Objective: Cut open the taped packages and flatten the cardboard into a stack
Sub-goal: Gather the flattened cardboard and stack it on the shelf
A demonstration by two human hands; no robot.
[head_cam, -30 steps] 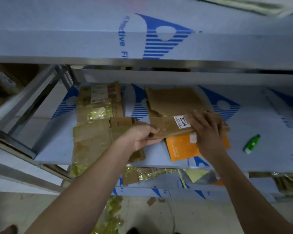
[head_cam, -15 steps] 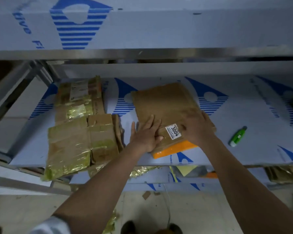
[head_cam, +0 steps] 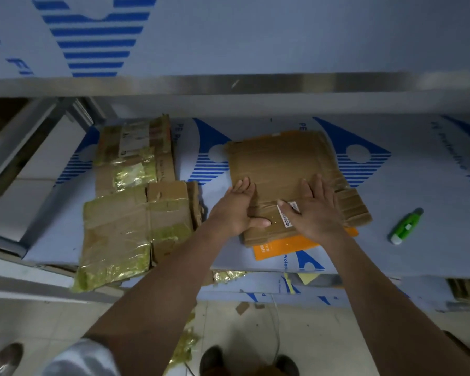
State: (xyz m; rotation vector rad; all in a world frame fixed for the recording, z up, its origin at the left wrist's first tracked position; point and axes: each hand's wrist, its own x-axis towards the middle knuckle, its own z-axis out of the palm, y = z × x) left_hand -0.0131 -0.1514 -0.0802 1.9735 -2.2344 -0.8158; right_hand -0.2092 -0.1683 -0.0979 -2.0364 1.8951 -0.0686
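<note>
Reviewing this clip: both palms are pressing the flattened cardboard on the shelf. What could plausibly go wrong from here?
1. The flattened cardboard lies skewed on the orange sheet, which pokes out near the shelf's front edge; pushing could slide it off.
2. The left hand and right hand press only the near half, so the far part might spring up.
3. The green cutter lies loose beside the work and could be knocked off.

The shelf [head_cam: 418, 185], covered in blue-printed film, carried two taped packages [head_cam: 130, 213] on its left part, one behind the other. Near the middle lay an orange sheet [head_cam: 277, 248] under flattened cardboard [head_cam: 282, 164]. A green cutter [head_cam: 406, 226] lay to the right, well apart from the cardboard.
</note>
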